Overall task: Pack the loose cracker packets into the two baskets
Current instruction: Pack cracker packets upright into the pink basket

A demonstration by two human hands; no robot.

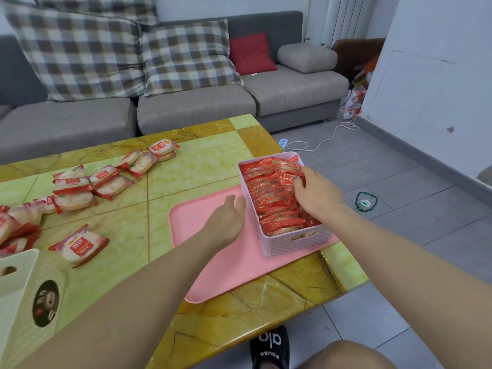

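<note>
A pale pink perforated plastic basket (pixel 290 242) stands on the right part of a flat pink plastic tray (pixel 213 265), which lies on the yellow-green and amber marble-patterned bench (pixel 111 272). The basket is packed nearly to its rim with red-edged cracker packets standing on edge in a tight row (pixel 271 198). The right hand (pixel 316 194) reaches into the basket from the right, its fingers curled down onto the tops of the packets near the far end; whether it pinches one or only presses on them cannot be told. The left hand (pixel 227 219) rests over the tray just beside the basket's left wall, fingers relaxed and nearly straight, holding nothing.

Loose clear-and-red cracker packets (pixel 80 187) lie scattered across the left half of the bench, some overlapping in small heaps, with one packet (pixel 78 246) lying alone nearer the person. Its red label carries white writing too blurred to read. At the bottom left corner stands a cream perforated plastic basket (pixel 24 296) with a round dark cartoon-face sticker on its side; what it holds is out of view.

A black slipper (pixel 270 347) below the bench edge bears white letters, partly readable as "alo".
</note>
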